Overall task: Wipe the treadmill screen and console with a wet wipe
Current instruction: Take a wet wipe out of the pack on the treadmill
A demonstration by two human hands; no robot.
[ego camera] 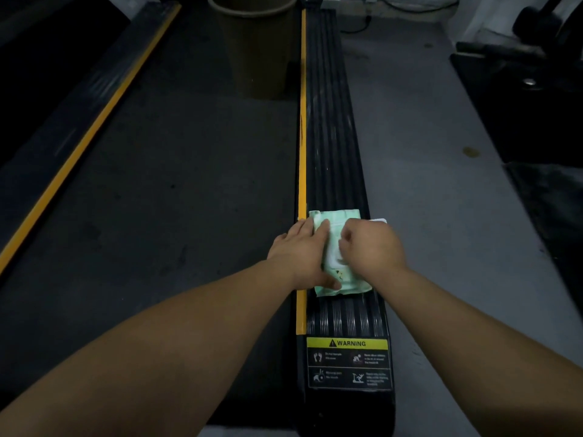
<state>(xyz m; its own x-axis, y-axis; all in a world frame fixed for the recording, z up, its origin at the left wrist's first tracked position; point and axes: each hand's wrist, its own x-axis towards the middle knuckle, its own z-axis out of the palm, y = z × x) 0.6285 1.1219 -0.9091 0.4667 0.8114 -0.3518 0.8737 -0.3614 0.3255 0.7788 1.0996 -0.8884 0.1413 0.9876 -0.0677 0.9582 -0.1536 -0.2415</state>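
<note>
A pale green pack of wet wipes (335, 219) lies on the treadmill's black ribbed side rail (328, 137), just right of the yellow stripe. My left hand (301, 253) lies flat on the pack's left side, its fingers straight and its thumb on the near edge. Over the white lid patch in the pack's middle, my right hand (372, 247) has curled fingers pinching at the opening. A white corner, likely a wipe or flap (380, 220), shows past the right knuckles. The treadmill's screen and console are out of view.
The dark treadmill belt (189, 184) stretches to the left of the rail. A tan bin (255, 42) stands on the belt's far end. A warning label (348, 362) marks the rail's near end. Grey floor (426, 152) and dark gym equipment (536, 89) lie to the right.
</note>
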